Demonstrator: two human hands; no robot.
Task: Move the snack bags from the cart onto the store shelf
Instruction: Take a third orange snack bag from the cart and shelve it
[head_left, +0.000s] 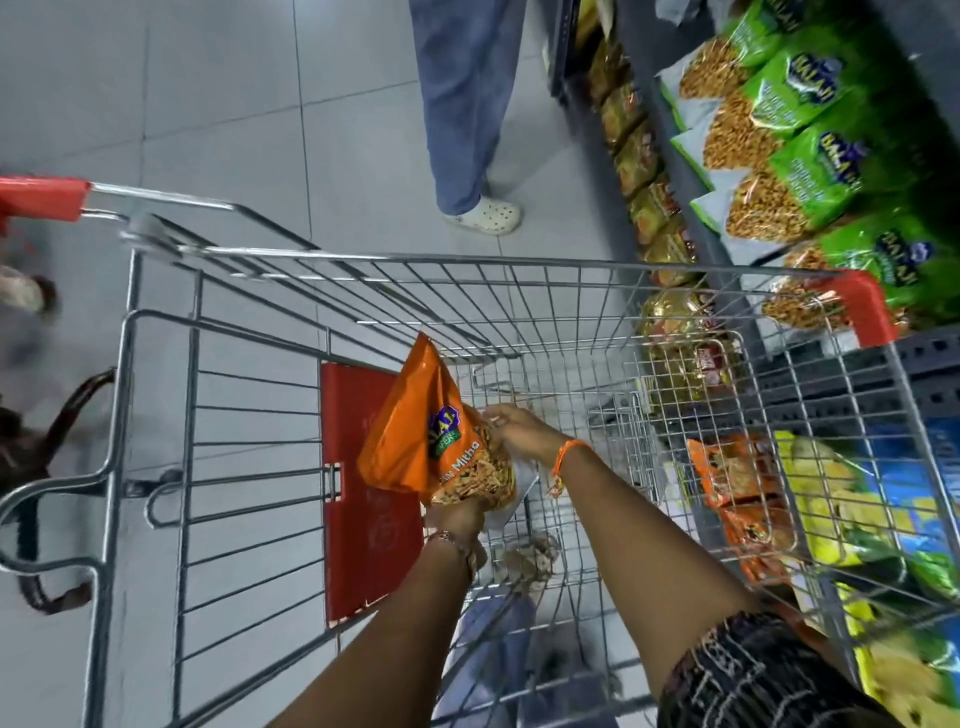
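Inside cart (156, 415), both hands grip orange snack bag (415, 441).

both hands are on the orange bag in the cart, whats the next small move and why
Probably lift the orange snack bag straight up clear of the cart's wire rim. The left hand grips its bottom and the right hand its side, and it is inside the basket, with the shelf to the right.

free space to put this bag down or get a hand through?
Cart basket is nearly bare: open wire floor right of the orange snack bag held by the left hand and right hand. The shelf is crowded; green bags sit edge to edge, with no clear gap visible.
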